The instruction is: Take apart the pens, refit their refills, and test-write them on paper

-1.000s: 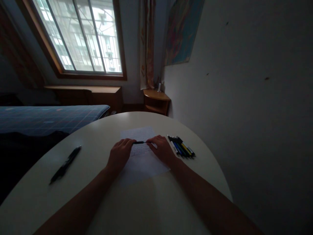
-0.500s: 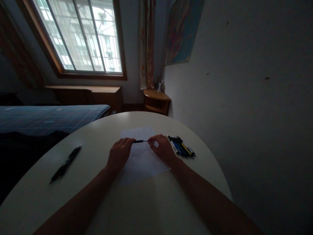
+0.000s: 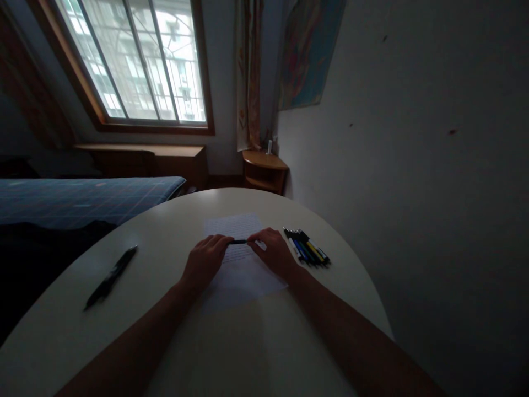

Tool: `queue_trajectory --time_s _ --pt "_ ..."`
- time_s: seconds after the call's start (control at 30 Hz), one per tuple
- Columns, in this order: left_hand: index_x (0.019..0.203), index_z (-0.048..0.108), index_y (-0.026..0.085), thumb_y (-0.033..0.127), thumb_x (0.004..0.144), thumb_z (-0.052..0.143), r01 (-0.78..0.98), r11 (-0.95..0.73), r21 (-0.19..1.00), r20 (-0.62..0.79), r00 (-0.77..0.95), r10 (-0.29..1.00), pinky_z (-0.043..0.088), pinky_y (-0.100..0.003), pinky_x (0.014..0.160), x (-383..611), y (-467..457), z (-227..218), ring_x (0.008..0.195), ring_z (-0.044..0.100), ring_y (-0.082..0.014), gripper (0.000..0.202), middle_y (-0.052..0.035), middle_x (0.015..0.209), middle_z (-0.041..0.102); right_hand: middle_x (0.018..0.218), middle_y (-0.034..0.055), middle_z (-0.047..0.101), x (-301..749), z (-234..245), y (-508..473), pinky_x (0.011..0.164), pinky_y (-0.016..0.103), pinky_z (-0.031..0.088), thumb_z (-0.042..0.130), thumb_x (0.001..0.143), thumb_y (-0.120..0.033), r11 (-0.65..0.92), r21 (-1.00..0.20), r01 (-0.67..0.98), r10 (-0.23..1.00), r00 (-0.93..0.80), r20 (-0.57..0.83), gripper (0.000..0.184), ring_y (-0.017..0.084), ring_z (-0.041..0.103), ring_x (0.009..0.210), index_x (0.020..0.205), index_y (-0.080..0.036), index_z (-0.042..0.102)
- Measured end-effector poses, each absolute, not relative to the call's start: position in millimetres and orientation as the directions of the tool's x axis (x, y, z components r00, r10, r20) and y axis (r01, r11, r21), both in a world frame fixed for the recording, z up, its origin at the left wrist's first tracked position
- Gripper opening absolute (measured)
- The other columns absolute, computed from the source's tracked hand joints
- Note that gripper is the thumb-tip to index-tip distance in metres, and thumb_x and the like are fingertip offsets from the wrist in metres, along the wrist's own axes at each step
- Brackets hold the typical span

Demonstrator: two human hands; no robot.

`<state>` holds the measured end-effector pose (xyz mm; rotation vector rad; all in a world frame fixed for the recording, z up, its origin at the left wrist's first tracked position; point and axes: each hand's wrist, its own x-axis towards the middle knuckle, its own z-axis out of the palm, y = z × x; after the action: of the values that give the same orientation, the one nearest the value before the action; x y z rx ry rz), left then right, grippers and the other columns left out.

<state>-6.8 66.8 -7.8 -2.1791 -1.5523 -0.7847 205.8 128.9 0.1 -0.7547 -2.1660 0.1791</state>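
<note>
- My left hand [image 3: 206, 255]: fingers nearly together, pinching 1 end of dark pen [image 3: 238, 242].
- My right hand [image 3: 273, 251]: fingers pinched on other end.
- Dark pen sits between both, above written paper [image 3: 248, 281] on tabletop [image 3: 248, 353].
- Pen row [image 3: 306, 248] just beside right hand.

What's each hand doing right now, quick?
Left hand: closed, holding one end of a black pen.
Right hand: closed, pinching the pen's other end.
</note>
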Motion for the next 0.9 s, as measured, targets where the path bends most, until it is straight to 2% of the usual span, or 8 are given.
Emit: queue_trajectory --time_s 0.27,0.57,0.9 --pt "0.110 0.061 0.020 0.017 0.095 0.047 0.946 -0.323 0.034 0.624 0.232 0.746 0.053 -0.033 0.075 -7.2 66.3 -6.4 0.088 0.066 -0.0210 0.020 -0.0063 0.102 0.070 0.093 0.0044 0.072 205.0 2.9 127.0 0.085 0.034 0.043 0.070 0.085 -0.025 0.788 -0.386 0.479 0.599 -0.455 0.659 0.018 0.020 0.064 0.091 0.102 -0.020 0.067" --pt "0.110 0.062 0.020 0.018 0.095 0.048 0.935 -0.354 0.030 0.629 0.258 0.734 0.053 -0.033 0.076 -7.1 66.9 -7.0 0.087 0.066 -0.0212 0.020 -0.0062 0.101 0.070 0.089 0.0027 0.073 205.7 2.2 127.9 0.083 0.033 0.042 0.067 0.086 -0.020 0.783 -0.395 0.480 0.608 -0.457 0.649 0.005 0.019 0.064 0.088 0.091 -0.021 0.068" --pt "0.111 0.064 0.021 0.017 0.094 0.049 0.940 -0.342 0.009 0.631 0.260 0.731 0.053 -0.036 0.078 -7.3 64.0 -3.8 0.089 0.066 -0.0220 0.023 -0.0058 0.103 0.071 0.089 0.0016 0.075 206.8 2.6 128.3 0.084 0.033 0.040 0.069 0.084 -0.020 0.778 -0.345 0.525 0.610 -0.499 0.615 0.006 0.019 0.064 0.090 0.090 -0.022 0.070"
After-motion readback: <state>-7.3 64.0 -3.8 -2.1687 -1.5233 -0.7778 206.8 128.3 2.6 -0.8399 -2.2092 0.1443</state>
